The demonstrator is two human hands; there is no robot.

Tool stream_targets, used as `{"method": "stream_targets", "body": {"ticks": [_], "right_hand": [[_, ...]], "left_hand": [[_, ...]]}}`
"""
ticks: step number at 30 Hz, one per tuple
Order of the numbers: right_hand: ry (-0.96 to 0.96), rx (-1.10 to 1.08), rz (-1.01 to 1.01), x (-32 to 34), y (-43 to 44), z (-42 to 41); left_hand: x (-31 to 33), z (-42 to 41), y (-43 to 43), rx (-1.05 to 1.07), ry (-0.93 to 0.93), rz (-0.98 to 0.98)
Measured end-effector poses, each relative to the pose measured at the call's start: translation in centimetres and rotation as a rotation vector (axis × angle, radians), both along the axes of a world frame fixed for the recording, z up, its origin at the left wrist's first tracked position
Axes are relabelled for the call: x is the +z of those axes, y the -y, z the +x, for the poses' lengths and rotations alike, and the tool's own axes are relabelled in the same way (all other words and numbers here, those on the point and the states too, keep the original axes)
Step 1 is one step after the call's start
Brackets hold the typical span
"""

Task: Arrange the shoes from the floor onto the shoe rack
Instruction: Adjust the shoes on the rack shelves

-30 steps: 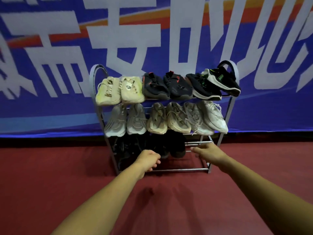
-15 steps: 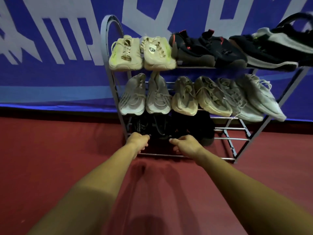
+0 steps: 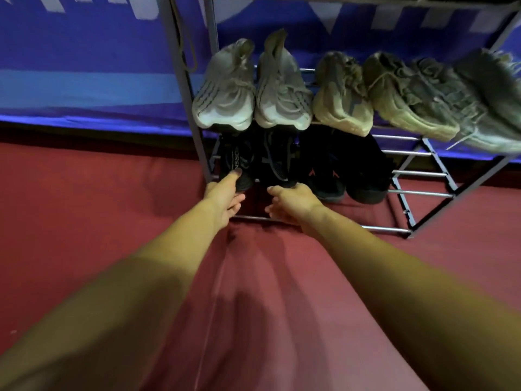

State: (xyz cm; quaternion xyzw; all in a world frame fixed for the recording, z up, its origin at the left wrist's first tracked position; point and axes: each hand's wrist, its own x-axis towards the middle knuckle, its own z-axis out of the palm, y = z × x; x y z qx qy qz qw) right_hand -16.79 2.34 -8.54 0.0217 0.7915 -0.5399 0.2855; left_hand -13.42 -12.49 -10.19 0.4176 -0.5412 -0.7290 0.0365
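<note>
Left black shoe: on the bottom shelf of the shoe rack, at its far left, toe towards you, white lettering on the upper.
Second black shoe: just beside it on the same shelf, toe also towards you.
Left hand: your thumb lies over the toe of the left black shoe and your fingers curl under it, so you are pinching the toe.
Right hand: at the toe of the second black shoe, fingertips touching its front edge. Cannot tell whether the fingers close round it.
Other black pair: to the right on the bottom shelf, small red marks on the toes. The bars to its right are bare.
Middle shelf: pale grey pair at left, tan pair in the middle, grey pair at right, blurred. All toes point outward and overhang the front bar.
Floor: red, the rack stands on it.
Banner: blue with white shapes, behind the rack.
</note>
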Motion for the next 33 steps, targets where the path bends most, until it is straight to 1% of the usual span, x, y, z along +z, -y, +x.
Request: {"method": "stream_targets", "body": {"ticks": [2, 3, 6, 8, 11, 14, 20, 24, 28, 31, 33], "right_hand": [[0.060, 0.129, 0.029, 0.7, -0.3, 0.2], [0.056, 0.170, 0.022, 1.0, -0.4, 0.3], [0.007, 0.136, -0.084, 1.8, -0.7, -0.3], [0.001, 0.106, -0.138, 2.3, -0.8, -0.5], [0.002, 0.081, -0.175, 2.6, -0.9, -0.5], [0.006, 0.028, -0.220, 2.8, -1.3, -0.3], [0.029, -0.152, -0.255, 3.1, -3.1, -0.9], [0.024, -0.211, -0.327, 3.3, -4.3, -1.3], [0.017, -0.361, -0.428, 4.0, -5.1, -2.4], [0.001, -0.406, -0.384, 4.1, -5.7, -2.6], [0.000, -0.423, -0.353, 4.0, -5.9, -2.4]], "left_hand": [[0.2, -0.2, 0.0, 0.056, -0.039, 0.003], [0.3, -0.1, 0.1, 0.095, -0.054, -0.007], [0.3, 1.5, 0.5, 0.214, -0.105, 0.024], [-0.1, 3.0, 1.1, 0.229, -0.143, 0.050], [-0.1, 4.6, 2.1, 0.195, -0.203, 0.089], [0.2, 5.2, 2.7, 0.112, -0.244, 0.103], [0.4, 5.4, 2.1, 0.014, -0.262, 0.129], [0.8, 5.2, 2.6, -0.031, -0.286, 0.113], [0.6, 5.4, 3.5, -0.077, -0.321, 0.106], [0.6, 5.2, 3.5, -0.080, -0.347, 0.108], [0.8, 4.6, 3.4, -0.033, -0.373, 0.139]]}}
